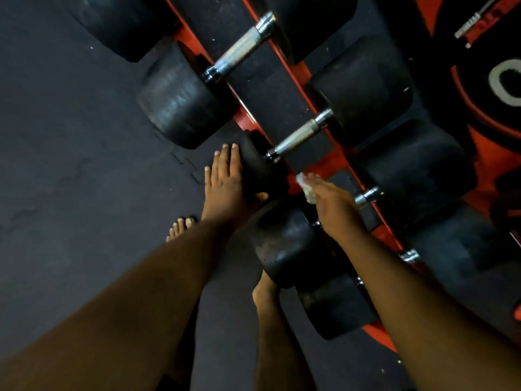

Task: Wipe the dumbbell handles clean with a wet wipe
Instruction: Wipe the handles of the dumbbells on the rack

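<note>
Left hand (225, 179) lies flat, fingers straight, on a dumbbell head (260, 167) at the rack's (282, 108) front edge. Right hand (335, 204) pinches the wet wipe (306, 187) beside that dumbbell's handle (298, 136). Wipe likely soft, limp; dumbbell heavy, better wiped in place.

Dumbbell heads (180, 103): showing matte black, with grey scuff streaks. Dumbbell handles (238, 52): gleaming silver, the grip band showing a fine knurled texture, the collars showing bright chrome. Rack rails (277, 108): showing black, speckled with pale dust, over a red-orange frame (386, 238). Wet wipe (306, 187): showing off-white. Floor mat (70, 136): showing dark charcoal, with faint interlocking seams.
</note>
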